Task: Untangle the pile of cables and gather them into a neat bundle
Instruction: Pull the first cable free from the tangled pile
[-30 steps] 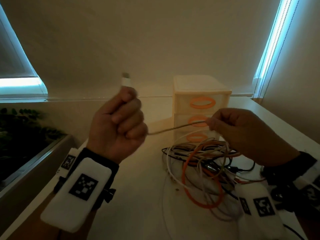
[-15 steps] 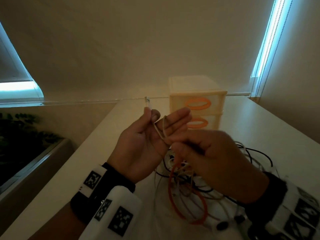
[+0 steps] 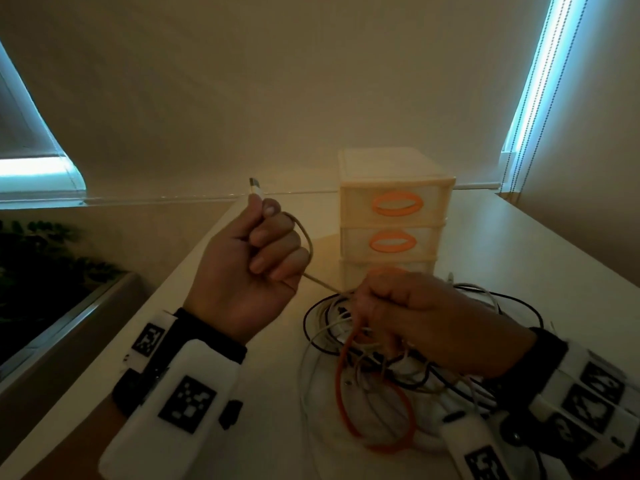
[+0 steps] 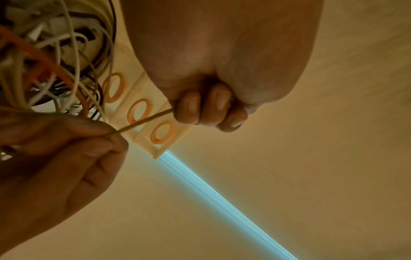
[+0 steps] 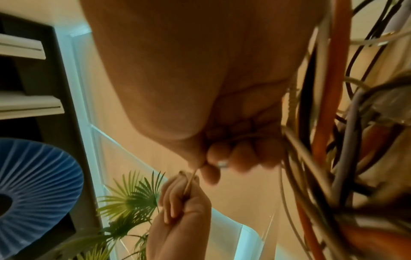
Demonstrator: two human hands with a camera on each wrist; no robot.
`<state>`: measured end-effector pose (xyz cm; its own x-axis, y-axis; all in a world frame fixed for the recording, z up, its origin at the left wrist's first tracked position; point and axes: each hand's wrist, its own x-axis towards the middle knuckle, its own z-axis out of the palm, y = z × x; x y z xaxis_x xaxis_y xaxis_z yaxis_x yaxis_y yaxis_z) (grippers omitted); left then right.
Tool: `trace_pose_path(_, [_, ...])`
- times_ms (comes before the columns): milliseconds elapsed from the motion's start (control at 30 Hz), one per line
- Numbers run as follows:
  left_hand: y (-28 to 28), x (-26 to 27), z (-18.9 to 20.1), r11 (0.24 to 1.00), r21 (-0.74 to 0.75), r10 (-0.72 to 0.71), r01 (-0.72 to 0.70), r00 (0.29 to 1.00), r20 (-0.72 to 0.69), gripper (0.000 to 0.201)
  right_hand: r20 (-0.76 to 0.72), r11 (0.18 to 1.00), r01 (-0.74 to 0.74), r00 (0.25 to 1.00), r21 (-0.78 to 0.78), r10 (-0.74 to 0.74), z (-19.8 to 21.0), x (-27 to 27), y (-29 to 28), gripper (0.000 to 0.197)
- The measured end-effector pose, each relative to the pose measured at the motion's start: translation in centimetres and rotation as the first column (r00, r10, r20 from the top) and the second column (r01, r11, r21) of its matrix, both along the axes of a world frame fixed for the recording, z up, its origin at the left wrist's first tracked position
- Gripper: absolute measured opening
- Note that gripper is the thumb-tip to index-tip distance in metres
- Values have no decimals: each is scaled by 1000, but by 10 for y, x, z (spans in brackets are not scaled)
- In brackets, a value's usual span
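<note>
The left hand (image 3: 242,271) is making a fist around a thin beige cable (image 3: 309,249), whose metal-tipped plug (image 3: 255,186) is sticking up above the thumb and forefinger while the cord is looping over the knuckles and running down to the right hand (image 3: 415,323). The right hand is pinching the same cord between thumb and fingertips just above the cable pile (image 3: 398,368), so the short stretch between the two fists is lying nearly straight; the left wrist view is showing that stretch (image 4: 144,121) passing in front of the drawer unit. The pile is sitting on the pale tabletop (image 3: 519,258), directly under and behind the right hand: white and black cords are overlapping in loose coils, and one thick orange cable (image 3: 346,410) is looping through them toward the near edge. A small cream plastic drawer unit (image 3: 394,216) with three orange oval handles is standing just behind the pile. Both wrists are wearing white camera mounts (image 3: 180,403) bearing black-and-white square marker patterns; no readable lettering or brand is showing anywhere. A green potted plant (image 5: 133,197) is appearing beyond the left hand in the right wrist view.
</note>
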<state>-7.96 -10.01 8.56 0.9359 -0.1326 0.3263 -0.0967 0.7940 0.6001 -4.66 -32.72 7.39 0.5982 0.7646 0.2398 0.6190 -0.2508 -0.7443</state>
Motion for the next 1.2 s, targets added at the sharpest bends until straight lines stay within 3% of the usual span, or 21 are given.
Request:
trace_pose_path(100, [-2, 1, -1, 1000, 14, 8, -7, 1000, -13, 36, 238, 951, 205, 936, 229, -259, -2, 6, 1, 26])
trace_pose_path(167, [-3, 2, -4, 1000, 2, -11, 11, 1000, -21, 36, 318, 932, 202, 900, 302, -298, -6, 4, 5, 24])
trace_pose_path(233, [2, 2, -2, 1000, -3, 10, -10, 1000, -25, 36, 250, 981, 110, 957, 161, -148, -5, 0, 5, 22])
trace_pose_path(300, [10, -1, 2, 998, 1, 61, -61, 998, -30, 36, 68, 998, 4, 998, -61, 0, 0, -3, 2, 20])
trace_pose_path(333, [14, -2, 4, 997, -8, 83, -83, 996, -29, 36, -12, 994, -26, 1000, -106, 25, 2, -2, 0, 19])
trace_pose_path(400, [24, -5, 8, 994, -55, 96, -96, 995, -13, 38, -21, 997, 13, 1000, -80, -15, 3, 3, -2, 22])
trace_pose_path(467, [30, -7, 12, 993, -105, 60, -58, 998, 15, 40, 135, 986, 164, 977, 15, -164, 3, 9, -4, 24])
trace_pose_path(533, [31, -9, 15, 993, -108, -39, 44, 998, 43, 39, 320, 948, 291, 892, 132, -318, 4, 12, -7, 23])
trace_pose_path(633, [21, -16, 22, 977, 43, -213, 210, 974, 82, 34, 331, 910, 351, 850, 221, -409, 10, 16, -11, 25])
trace_pose_path(733, [7, -24, 17, 885, 312, -376, 346, 926, 39, 24, 292, 874, 385, 835, 295, -466, 9, 22, -11, 31])
trace_pose_path(800, [-9, -27, 8, 775, 549, -360, 315, 932, -27, 21, 267, 836, 384, 822, 392, -502, 7, 21, -7, 27])
trace_pose_path(867, [-24, -24, -2, 745, 641, -210, 186, 977, -41, 23, 194, 813, 333, 863, 478, -467, 8, 14, -4, 20])
trace_pose_path(933, [-34, -19, -6, 797, 604, -24, 14, 1000, 9, 26, 154, 845, 242, 924, 476, -351, 9, 6, -4, 14])
trace_pose_path(1000, [-35, -14, -6, 839, 536, 68, -90, 996, 61, 28, 115, 905, 135, 974, 403, -197, 8, 0, -1, 8])
trace_pose_path(1133, [-33, -8, -3, 983, 158, 105, -95, 993, -53, 34, 192, 990, 33, 980, 140, -60, -10, -6, 10, 20])
trace_pose_path(1200, [-27, -5, -3, 993, 6, 119, -119, 985, -122, 34, 231, 996, 77, 969, 33, -83, -17, 0, 10, 18])
